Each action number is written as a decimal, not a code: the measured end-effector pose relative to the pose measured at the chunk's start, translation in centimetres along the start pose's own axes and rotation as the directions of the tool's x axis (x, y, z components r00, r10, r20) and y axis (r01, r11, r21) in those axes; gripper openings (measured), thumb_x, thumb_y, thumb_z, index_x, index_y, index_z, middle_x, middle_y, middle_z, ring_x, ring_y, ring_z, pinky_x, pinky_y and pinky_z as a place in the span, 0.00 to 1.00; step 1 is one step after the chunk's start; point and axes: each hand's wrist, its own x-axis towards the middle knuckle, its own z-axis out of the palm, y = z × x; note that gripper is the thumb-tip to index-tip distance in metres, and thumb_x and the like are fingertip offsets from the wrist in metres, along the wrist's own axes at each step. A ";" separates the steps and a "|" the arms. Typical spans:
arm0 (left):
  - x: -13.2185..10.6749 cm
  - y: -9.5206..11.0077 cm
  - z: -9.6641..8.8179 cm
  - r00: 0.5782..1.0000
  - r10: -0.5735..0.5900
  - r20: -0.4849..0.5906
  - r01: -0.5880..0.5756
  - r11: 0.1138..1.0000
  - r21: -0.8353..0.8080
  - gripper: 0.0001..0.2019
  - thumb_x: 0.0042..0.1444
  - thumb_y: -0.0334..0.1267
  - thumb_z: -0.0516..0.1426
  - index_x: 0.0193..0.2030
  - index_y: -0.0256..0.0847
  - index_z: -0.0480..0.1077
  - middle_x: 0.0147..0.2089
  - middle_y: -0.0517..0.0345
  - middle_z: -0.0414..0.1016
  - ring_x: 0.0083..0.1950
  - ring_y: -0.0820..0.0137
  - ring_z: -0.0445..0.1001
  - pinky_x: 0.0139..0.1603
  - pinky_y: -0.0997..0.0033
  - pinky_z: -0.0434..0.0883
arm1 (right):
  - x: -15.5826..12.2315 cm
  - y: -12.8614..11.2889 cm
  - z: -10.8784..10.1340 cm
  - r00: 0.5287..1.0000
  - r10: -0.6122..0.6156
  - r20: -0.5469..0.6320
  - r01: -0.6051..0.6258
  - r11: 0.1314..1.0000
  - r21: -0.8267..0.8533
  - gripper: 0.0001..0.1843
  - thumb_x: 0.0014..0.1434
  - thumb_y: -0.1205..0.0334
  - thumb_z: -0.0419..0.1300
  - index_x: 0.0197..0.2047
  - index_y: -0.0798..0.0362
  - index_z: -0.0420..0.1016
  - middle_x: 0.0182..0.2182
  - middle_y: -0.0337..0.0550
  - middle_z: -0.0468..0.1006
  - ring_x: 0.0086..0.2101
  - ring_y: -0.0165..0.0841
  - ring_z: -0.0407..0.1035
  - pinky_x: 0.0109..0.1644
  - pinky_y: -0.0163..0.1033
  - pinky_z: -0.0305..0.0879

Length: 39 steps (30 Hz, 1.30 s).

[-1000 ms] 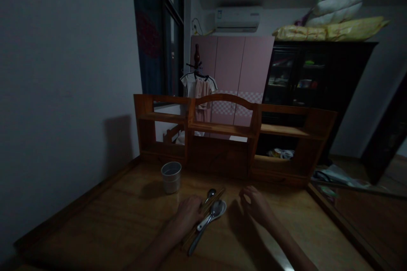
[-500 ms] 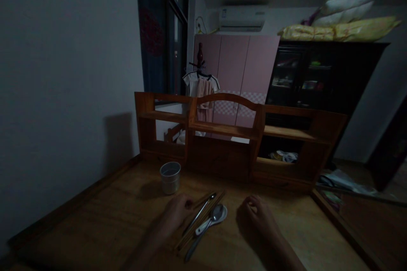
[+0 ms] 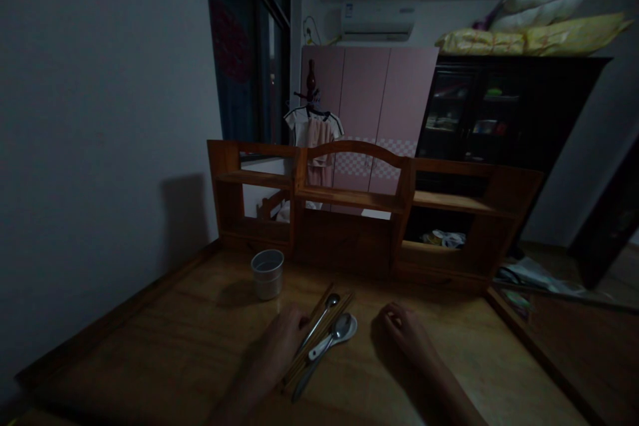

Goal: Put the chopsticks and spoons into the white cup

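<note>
Head cam: L hand [image 3: 288, 331] nr chopsticks [image 3: 324, 332].

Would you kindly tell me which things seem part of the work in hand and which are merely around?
Likely involved:
round silver metal cup
thin brown wooden-looking chopsticks
two silver metal spoons
white ceramic-looking spoon

Apparently background:
brown wooden shelf unit
tall pink wardrobe
white air conditioner

Home room, pink wardrobe [image 3: 367, 90], hanging clothes [image 3: 314, 130], wall-mounted air conditioner [image 3: 378, 18]
</note>
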 end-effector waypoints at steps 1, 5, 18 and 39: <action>0.0 -0.1 0.3 1.000 0.009 -0.018 -0.009 1.000 0.013 0.12 0.58 0.43 0.54 0.36 0.39 0.75 0.39 0.51 0.78 0.40 0.61 0.74 0.38 0.69 0.64 | 0.0 0.0 0.0 1.000 0.007 0.002 -0.007 1.000 -0.009 0.17 0.63 0.57 0.48 0.34 0.54 0.76 0.33 0.47 0.75 0.36 0.40 0.70 0.40 0.38 0.64; 0.1 -0.2 0.6 0.996 0.060 -0.072 -0.059 0.998 0.015 0.11 0.57 0.43 0.55 0.36 0.39 0.75 0.37 0.51 0.77 0.40 0.60 0.74 0.39 0.69 0.66 | 0.0 0.3 0.1 1.000 0.021 -0.003 -0.021 0.999 -0.028 0.17 0.63 0.57 0.49 0.35 0.54 0.76 0.34 0.48 0.76 0.37 0.41 0.70 0.40 0.38 0.64; 5.3 -5.4 -6.4 0.608 -0.096 -0.788 -0.120 0.970 -0.211 0.68 0.31 0.52 0.72 0.71 0.39 0.33 0.69 0.36 0.50 0.68 0.46 0.53 0.65 0.46 0.56 | 0.0 0.5 -0.1 0.998 -0.064 -0.029 0.065 0.998 0.007 0.21 0.68 0.53 0.50 0.34 0.55 0.78 0.38 0.50 0.74 0.40 0.41 0.70 0.44 0.39 0.65; 0.1 9.6 0.2 0.650 0.750 -0.123 -0.745 0.660 0.097 0.36 0.51 0.51 0.63 0.65 0.47 0.59 0.68 0.50 0.57 0.69 0.51 0.49 0.69 0.50 0.47 | -0.9 -4.8 0.8 0.948 -0.278 -0.158 0.293 0.953 0.082 0.46 0.57 0.51 0.64 0.70 0.54 0.45 0.65 0.56 0.52 0.62 0.52 0.52 0.64 0.55 0.54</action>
